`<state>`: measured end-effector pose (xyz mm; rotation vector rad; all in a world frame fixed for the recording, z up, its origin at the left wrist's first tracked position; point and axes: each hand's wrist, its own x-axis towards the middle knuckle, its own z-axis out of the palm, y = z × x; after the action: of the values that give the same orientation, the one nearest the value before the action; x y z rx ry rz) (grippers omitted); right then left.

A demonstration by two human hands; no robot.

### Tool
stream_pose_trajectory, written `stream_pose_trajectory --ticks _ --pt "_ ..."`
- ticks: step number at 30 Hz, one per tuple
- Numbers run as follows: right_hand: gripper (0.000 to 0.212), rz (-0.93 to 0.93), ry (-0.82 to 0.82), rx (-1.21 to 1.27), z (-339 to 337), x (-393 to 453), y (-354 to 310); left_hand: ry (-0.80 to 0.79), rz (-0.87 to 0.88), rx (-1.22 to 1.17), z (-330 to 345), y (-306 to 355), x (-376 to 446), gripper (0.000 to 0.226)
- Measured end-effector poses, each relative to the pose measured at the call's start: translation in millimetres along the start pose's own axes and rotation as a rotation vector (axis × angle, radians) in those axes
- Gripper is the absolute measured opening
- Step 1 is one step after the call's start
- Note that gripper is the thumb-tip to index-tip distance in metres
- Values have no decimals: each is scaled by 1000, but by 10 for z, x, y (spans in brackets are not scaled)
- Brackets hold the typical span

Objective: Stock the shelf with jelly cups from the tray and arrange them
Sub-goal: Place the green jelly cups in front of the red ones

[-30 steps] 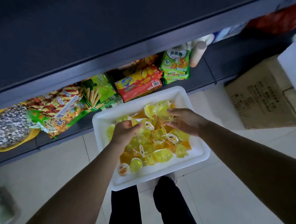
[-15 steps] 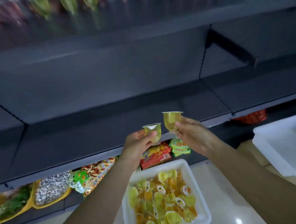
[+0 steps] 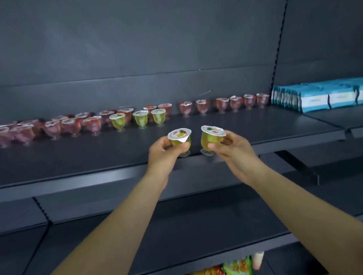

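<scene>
Head view: each hand — left hand (image 3: 163, 152), right hand (image 3: 232, 148) — has its fingers curled round a yellow foil-lidded plastic jelly cup (image 3: 180, 142), (image 3: 210, 139), upright over the dark metal shelf (image 3: 76, 155) front — likely to stand near the yellow row (image 3: 141, 118).

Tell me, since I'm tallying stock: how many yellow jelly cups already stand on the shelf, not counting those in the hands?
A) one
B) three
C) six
B: three yellow jelly cups stand in front of the red cups on the shelf.
</scene>
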<state>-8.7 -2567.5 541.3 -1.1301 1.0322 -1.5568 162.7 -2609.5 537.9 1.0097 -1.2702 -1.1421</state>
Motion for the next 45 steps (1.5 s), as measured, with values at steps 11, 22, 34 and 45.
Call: stream_pose_trajectory --ticks 11,22,34,45 --pt "40 4 299 -339 211 1734 437 47 -35 162 265 -275 1620 30" --pt "44 37 363 -427 111 2594 591 96 -29 287 522 -440 2395 37" --pt "43 22 344 -725 -22 2126 344 30 20 535 420 -298 2071 34" --pt "71 -326 -1 -1404 -477 741 -346 -203 585 1507 342 342 609 65"
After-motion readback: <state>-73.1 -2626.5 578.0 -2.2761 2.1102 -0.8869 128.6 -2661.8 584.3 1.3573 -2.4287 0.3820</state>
